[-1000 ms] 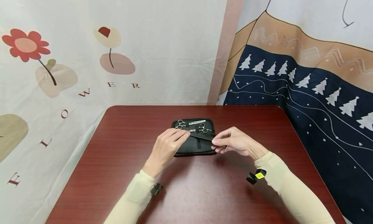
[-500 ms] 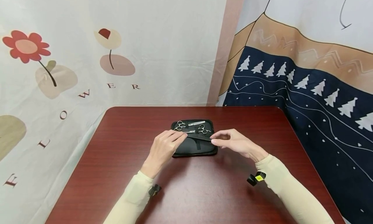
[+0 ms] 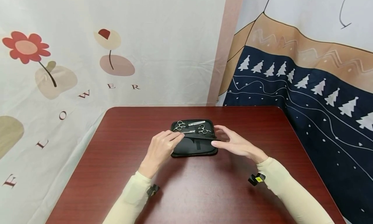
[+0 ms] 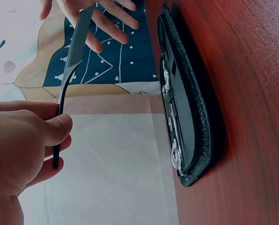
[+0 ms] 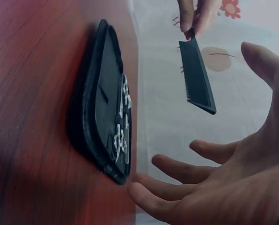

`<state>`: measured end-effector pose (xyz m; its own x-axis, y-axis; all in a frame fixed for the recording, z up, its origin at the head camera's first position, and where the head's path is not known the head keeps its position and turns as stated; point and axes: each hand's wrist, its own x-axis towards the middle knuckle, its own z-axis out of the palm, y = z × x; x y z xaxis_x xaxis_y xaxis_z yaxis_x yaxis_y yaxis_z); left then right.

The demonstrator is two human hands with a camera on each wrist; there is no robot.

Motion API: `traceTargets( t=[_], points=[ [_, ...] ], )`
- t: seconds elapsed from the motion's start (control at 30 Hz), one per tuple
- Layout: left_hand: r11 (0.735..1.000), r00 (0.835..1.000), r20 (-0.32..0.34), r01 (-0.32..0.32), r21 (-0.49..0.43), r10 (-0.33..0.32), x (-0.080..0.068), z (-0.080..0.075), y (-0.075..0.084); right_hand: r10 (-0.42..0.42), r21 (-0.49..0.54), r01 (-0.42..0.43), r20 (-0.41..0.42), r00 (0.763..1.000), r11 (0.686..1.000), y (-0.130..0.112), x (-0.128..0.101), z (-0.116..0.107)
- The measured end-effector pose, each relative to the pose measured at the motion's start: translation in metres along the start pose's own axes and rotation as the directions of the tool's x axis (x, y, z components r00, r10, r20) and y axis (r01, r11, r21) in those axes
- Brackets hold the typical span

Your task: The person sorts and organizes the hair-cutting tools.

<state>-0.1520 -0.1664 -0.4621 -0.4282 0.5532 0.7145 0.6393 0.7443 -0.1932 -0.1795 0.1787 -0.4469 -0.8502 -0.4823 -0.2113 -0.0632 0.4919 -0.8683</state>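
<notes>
A pale printed cloth [image 3: 169,39] hangs behind the workspace, with a navy tree-print cloth [image 3: 303,130] at the right. In front stands the red-brown counter [image 3: 131,130]. The black case [image 3: 185,149] lies flat on it toward the far edge, interior exposed, with the two hands near its left and right sides. The left hand [image 3: 160,149] pinches the handle of the comb between thumb and fingers; the right hand [image 3: 239,144] holds nothing, thumb and fingers spread apart. The black comb [image 5: 197,72] is suspended above the case, clear of it. Governing relation: the comb's long axis runs left to right between the hands, handle at the left hand, toothed section pointing toward the right hand. The left hand is therefore in contact, the right hand near the free end. Smallest are the silver scissors, two pairs seated in the case: the farther pair [image 3: 196,123] has its finger rings at the left, the nearer pair [image 3: 190,131] at the right. The head view reduces the comb to a thin dark line apparently meeting the right thumb; the right wrist view shows its toothed face and a gap at that thumb.
</notes>
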Motion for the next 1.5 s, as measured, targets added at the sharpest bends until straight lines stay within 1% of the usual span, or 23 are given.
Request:
traceTargets(
  t=[0.07, 0.17, 0.23, 0.33, 0.43, 0.57, 0.67, 0.77, 0.83, 0.9, 0.97, 1.1, 1.27, 1.4, 1.5],
  points=[
    [1.000, 1.000, 0.008, 0.008, -0.007, -0.008, -0.001, -0.001, -0.001, 0.003, -0.029, -0.004, -0.031, 1.000, 1.000, 0.003, -0.001, 0.000],
    [1.000, 0.999, 0.024, 0.026, -0.012, -0.026, -0.004, -0.003, -0.004, -0.027, -0.125, 0.015, -0.095, 0.995, 0.992, 0.008, -0.002, 0.001],
    [0.999, 0.999, 0.034, 0.040, -0.014, -0.040, -0.005, -0.004, -0.005, -0.067, -0.203, 0.037, -0.142, 0.988, 0.979, 0.012, -0.003, 0.002],
    [0.998, 0.997, 0.056, 0.061, -0.016, -0.060, -0.008, -0.006, -0.008, -0.144, -0.311, 0.080, -0.189, 0.971, 0.947, 0.019, -0.003, 0.003],
    [0.997, 0.994, 0.075, 0.080, -0.019, -0.078, -0.011, -0.008, -0.010, -0.214, -0.409, 0.112, -0.212, 0.954, 0.906, 0.027, -0.003, 0.002],
    [0.995, 0.990, 0.101, 0.101, -0.012, -0.099, -0.015, -0.010, -0.014, -0.301, -0.545, 0.131, -0.235, 0.924, 0.828, 0.036, -0.002, 0.002],
    [0.994, 0.987, 0.117, 0.110, -0.011, -0.108, -0.017, -0.012, -0.017, -0.356, -0.619, 0.136, -0.247, 0.901, 0.773, 0.042, -0.001, 0.001],
    [0.993, 0.985, 0.133, 0.118, -0.016, -0.114, -0.020, -0.014, -0.020, -0.399, -0.661, 0.149, -0.244, 0.884, 0.735, 0.046, -0.001, 0.001],
    [0.992, 0.982, 0.145, 0.128, -0.024, -0.123, -0.021, -0.015, -0.022, -0.421, -0.677, 0.163, -0.236, 0.876, 0.718, 0.048, -0.001, 0.000],
    [0.990, 0.978, 0.158, 0.138, -0.025, -0.133, -0.023, -0.017, -0.024, -0.431, -0.681, 0.175, -0.226, 0.874, 0.712, 0.048, 0.000, 0.000],
    [0.988, 0.975, 0.171, 0.150, -0.023, -0.144, -0.025, -0.018, -0.025, -0.429, -0.681, 0.183, -0.210, 0.879, 0.709, 0.049, 0.001, 0.000],
    [0.986, 0.967, 0.195, 0.168, -0.006, -0.164, -0.030, -0.020, -0.029, -0.404, -0.678, 0.192, -0.168, 0.899, 0.710, 0.051, 0.004, 0.001],
    [0.981, 0.954, 0.231, 0.196, 0.005, -0.192, -0.040, -0.020, -0.032, -0.385, -0.681, 0.208, -0.117, 0.916, 0.702, 0.057, 0.011, 0.008],
    [0.975, 0.940, 0.265, 0.224, -0.005, -0.215, -0.046, -0.019, -0.033, -0.382, -0.682, 0.221, -0.092, 0.920, 0.697, 0.061, 0.015, 0.014],
    [0.969, 0.930, 0.289, 0.245, -0.017, -0.230, -0.050, -0.017, -0.035, -0.381, -0.675, 0.228, -0.085, 0.921, 0.701, 0.065, 0.017, 0.017]
  ],
)
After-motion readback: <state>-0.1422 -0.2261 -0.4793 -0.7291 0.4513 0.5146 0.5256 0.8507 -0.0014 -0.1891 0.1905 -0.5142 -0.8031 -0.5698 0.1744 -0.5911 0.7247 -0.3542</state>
